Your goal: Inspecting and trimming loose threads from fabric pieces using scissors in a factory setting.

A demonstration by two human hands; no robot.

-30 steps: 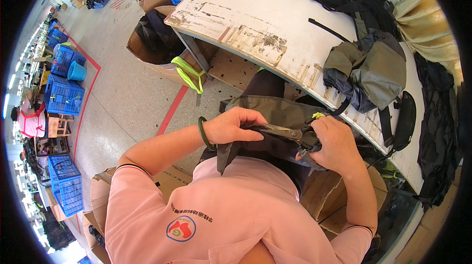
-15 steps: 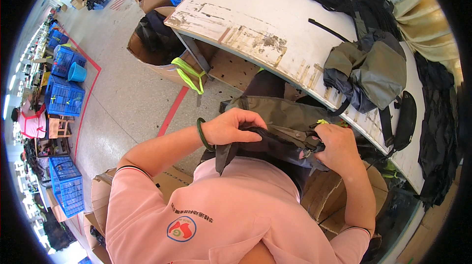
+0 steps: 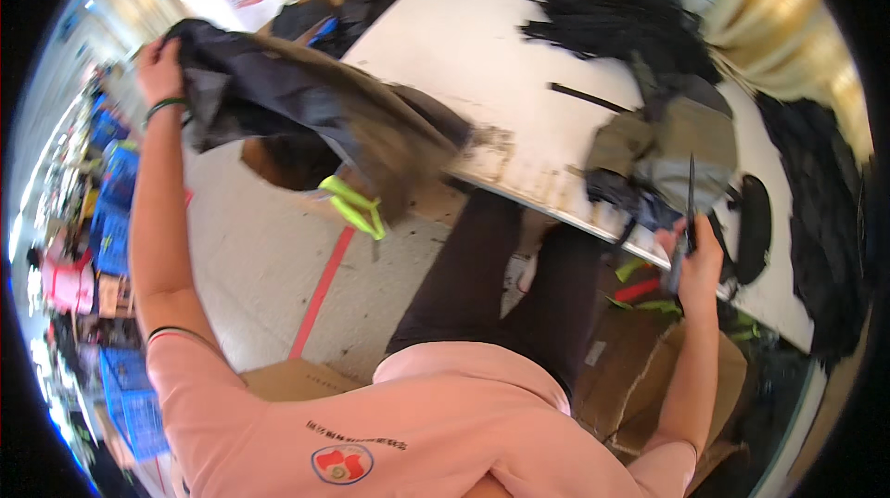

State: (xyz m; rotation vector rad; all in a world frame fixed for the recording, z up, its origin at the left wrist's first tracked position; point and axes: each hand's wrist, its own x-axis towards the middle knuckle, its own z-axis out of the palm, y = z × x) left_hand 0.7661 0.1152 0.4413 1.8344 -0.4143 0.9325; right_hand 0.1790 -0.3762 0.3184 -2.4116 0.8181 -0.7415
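Note:
Stretched out to the far left, my left hand (image 3: 159, 71) is closed on the edge of an olive and dark grey fabric bag piece (image 3: 371, 118). The cloth hangs in the air, blurred by motion, and spreads over the table's left corner. On the right, my right hand (image 3: 702, 268) grips a pair of scissors (image 3: 690, 206) with the blades pointing up. It is close to the table's near edge. Just beyond the scissors, a crumpled olive and grey bag (image 3: 691, 159) lies on the table.
The white worktable (image 3: 426, 25) carries a heap of black strips (image 3: 621, 25), a black padded strap (image 3: 753, 229) and a dark cloth pile (image 3: 807, 210). A cardboard box (image 3: 640, 377) stands by my right side. Neon-yellow strap (image 3: 354, 209) hangs beneath the raised cloth. Blue crates (image 3: 134, 405) line the left.
My left hand has swung from my lap up to the far left, carrying the bag piece. The scissors have moved right, away from the cloth, and now point upward.

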